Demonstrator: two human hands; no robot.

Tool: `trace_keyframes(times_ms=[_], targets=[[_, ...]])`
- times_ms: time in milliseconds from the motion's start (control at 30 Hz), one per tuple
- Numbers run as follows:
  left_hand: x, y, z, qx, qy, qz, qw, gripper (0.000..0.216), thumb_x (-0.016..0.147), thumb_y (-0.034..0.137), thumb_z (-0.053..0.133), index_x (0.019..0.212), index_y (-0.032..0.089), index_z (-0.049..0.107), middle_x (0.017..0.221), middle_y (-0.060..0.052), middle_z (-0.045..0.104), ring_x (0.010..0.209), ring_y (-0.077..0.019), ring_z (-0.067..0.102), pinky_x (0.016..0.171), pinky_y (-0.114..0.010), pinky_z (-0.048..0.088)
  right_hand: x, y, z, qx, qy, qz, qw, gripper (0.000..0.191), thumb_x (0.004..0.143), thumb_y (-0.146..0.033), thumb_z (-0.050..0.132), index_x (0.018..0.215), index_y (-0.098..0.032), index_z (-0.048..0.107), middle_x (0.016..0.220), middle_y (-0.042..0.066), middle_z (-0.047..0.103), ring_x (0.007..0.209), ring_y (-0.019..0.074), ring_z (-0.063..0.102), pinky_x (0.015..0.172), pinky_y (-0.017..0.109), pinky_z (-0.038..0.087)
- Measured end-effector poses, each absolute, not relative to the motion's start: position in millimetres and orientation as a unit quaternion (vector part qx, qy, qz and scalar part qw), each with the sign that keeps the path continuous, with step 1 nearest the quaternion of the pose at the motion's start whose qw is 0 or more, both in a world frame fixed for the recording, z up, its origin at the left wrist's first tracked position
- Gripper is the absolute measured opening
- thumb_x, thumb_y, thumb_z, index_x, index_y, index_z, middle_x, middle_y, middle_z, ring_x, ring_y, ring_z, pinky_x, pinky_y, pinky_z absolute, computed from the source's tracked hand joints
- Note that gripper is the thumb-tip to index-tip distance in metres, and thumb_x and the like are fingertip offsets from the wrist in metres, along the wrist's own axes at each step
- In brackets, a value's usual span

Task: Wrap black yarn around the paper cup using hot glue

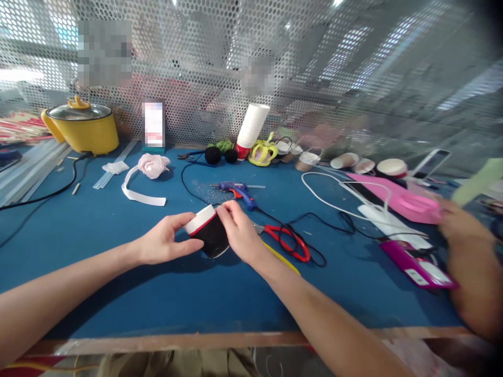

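Observation:
Between my two hands is a tilted paper cup [213, 234], black round the body with a red stripe and a white band. My left hand [167, 241] grips its left side, thumb laid across the black part. My right hand [239, 228] pinches the cup's upper right edge; whether a small piece is between those fingertips is hidden. Just beyond the cup lies a blue glue gun [241, 192] on its side, with a clear stick in its back. Red-handled scissors [293, 242] rest beside my right wrist, partly covered by a black cable.
A yellow electric pot [84, 128], a phone [153, 124], stacked white cups [251, 128] and a yellow woven piece [264, 152] line the perforated screen. A pink ribbon rose [153, 165] sits left. At right, a co-worker's arm [469, 246] reaches by pink sheets [408, 201] and a purple power bank [416, 266].

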State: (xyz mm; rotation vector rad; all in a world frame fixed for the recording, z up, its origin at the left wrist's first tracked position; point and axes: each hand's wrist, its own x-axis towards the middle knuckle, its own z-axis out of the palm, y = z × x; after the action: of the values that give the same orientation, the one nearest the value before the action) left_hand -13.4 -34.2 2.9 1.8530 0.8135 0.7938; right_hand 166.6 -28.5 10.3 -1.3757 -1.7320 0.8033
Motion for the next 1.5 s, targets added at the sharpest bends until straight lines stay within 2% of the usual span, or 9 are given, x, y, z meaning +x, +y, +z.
trace_keyframes(times_ms=[200, 400, 500, 633, 1133, 1333, 1500], targets=[[-9, -37, 9, 0.753, 0.376, 0.296, 0.452, 0.030, 0.074, 0.038, 0.056, 0.087, 0.011, 0.057, 0.078, -0.002, 0.059, 0.071, -0.0142, 0.051, 0.065, -0.025, 0.044, 158, -38, 10, -0.519, -0.752, 0.158, 0.375, 0.013, 0.087, -0.030, 0.032, 0.080, -0.021, 0.037, 0.074, 0.003, 0.049, 0.067, 0.0164, 0.049, 0.064, 0.031, 0.039], [-5, -39, 7, 0.741, 0.398, 0.309, 0.444, 0.028, 0.077, 0.035, 0.051, 0.086, 0.009, 0.059, 0.073, -0.001, 0.058, 0.067, -0.0129, 0.048, 0.063, -0.024, 0.042, 153, -41, 6, -0.500, -0.791, 0.074, 0.345, 0.013, 0.087, -0.028, 0.029, 0.079, -0.021, 0.036, 0.081, 0.008, 0.049, 0.070, 0.0182, 0.050, 0.061, 0.032, 0.040], [-5, -38, 4, 0.740, 0.407, 0.311, 0.436, 0.027, 0.078, 0.033, 0.049, 0.082, 0.009, 0.059, 0.067, 0.000, 0.055, 0.063, -0.0114, 0.046, 0.059, -0.022, 0.040, 154, -40, 7, -0.492, -0.792, 0.082, 0.352, 0.011, 0.087, -0.027, 0.030, 0.081, -0.021, 0.037, 0.084, 0.008, 0.050, 0.075, 0.0186, 0.051, 0.064, 0.032, 0.042], [-6, -37, 3, 0.744, 0.394, 0.316, 0.437, 0.026, 0.079, 0.033, 0.048, 0.082, 0.010, 0.058, 0.070, -0.001, 0.056, 0.065, -0.0119, 0.046, 0.061, -0.023, 0.042, 157, -38, 6, -0.485, -0.778, 0.131, 0.377, 0.010, 0.088, -0.026, 0.032, 0.085, -0.020, 0.040, 0.085, 0.008, 0.052, 0.079, 0.0184, 0.052, 0.070, 0.033, 0.042], [-8, -36, -4, 0.746, 0.364, 0.311, 0.463, 0.024, 0.080, 0.033, 0.049, 0.086, 0.011, 0.057, 0.074, 0.000, 0.054, 0.068, -0.0120, 0.046, 0.064, -0.022, 0.040, 159, -35, -1, -0.491, -0.771, 0.168, 0.369, 0.014, 0.089, -0.029, 0.032, 0.090, -0.019, 0.041, 0.087, 0.008, 0.053, 0.080, 0.0189, 0.053, 0.072, 0.033, 0.042], [-7, -37, -3, 0.726, 0.368, 0.314, 0.489, 0.022, 0.077, 0.032, 0.052, 0.086, 0.011, 0.055, 0.074, 0.000, 0.053, 0.067, -0.0117, 0.046, 0.064, -0.023, 0.040, 156, -36, -3, -0.495, -0.777, 0.141, 0.363, 0.012, 0.089, -0.027, 0.031, 0.088, -0.019, 0.039, 0.083, 0.008, 0.051, 0.077, 0.0181, 0.053, 0.071, 0.033, 0.043], [-5, -38, 0, 0.709, 0.391, 0.318, 0.494, 0.022, 0.075, 0.034, 0.051, 0.080, 0.012, 0.051, 0.068, 0.003, 0.045, 0.062, -0.0100, 0.040, 0.057, -0.021, 0.036, 153, -39, -2, -0.476, -0.798, 0.083, 0.360, 0.008, 0.087, -0.024, 0.030, 0.083, -0.020, 0.036, 0.085, 0.009, 0.051, 0.076, 0.0185, 0.053, 0.066, 0.032, 0.045]])
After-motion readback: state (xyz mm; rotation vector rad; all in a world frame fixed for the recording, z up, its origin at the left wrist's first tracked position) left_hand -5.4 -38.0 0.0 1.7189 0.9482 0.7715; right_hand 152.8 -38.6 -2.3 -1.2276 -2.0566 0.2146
